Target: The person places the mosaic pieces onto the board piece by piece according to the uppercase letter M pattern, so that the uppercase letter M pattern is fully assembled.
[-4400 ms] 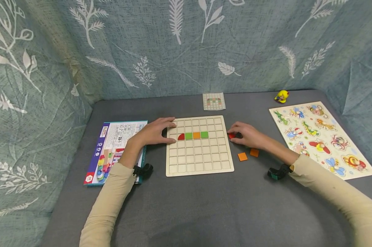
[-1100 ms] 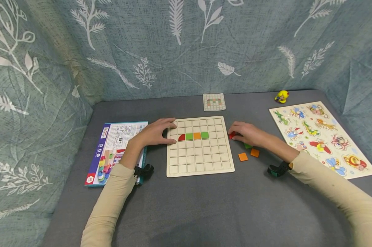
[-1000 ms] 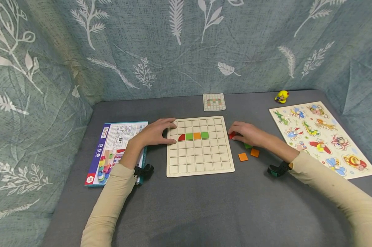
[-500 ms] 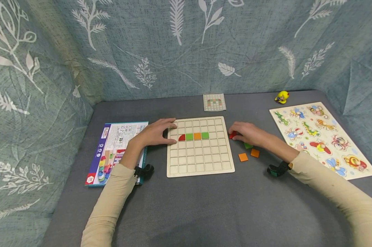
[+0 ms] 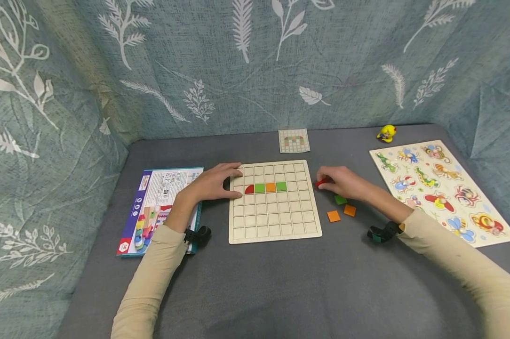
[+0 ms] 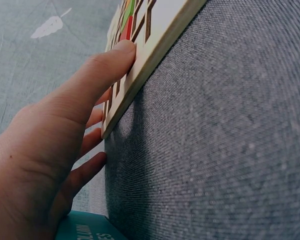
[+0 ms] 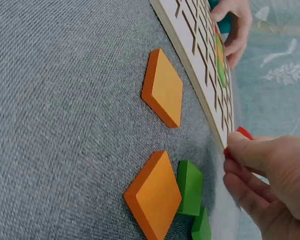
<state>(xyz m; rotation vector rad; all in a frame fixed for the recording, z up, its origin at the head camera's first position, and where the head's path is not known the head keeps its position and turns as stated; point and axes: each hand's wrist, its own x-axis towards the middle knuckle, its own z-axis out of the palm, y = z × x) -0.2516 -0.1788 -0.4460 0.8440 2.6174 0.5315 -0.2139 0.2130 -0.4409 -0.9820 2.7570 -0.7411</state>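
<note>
A wooden grid board [image 5: 276,217] lies mid-table in the head view. One row of it holds a red quarter-round tile [image 5: 249,189], a green tile [image 5: 259,188], an orange tile [image 5: 270,187] and another green tile [image 5: 281,186]. My left hand [image 5: 212,182] rests at the board's left side, thumb on its rim and fingers spread by the upper corner. Just off the right edge, my right hand [image 5: 341,181] pinches a red tile [image 7: 244,133] between thumb and fingers, which cover most of it. Under that hand lie green tiles [image 7: 190,187] and two orange tiles [image 7: 162,89].
A small pattern card [image 5: 294,141] lies behind the board. To the left is a printed box [image 5: 153,188], partly behind my left arm. An insect picture board [image 5: 441,188] sits at the right, with a yellow toy figure [image 5: 386,133] beyond it.
My right hand has shifted slightly right, and the red tile in its pinch now shows tilted. A green tile hidden earlier under that hand has come into view. My left hand stays at the board.
</note>
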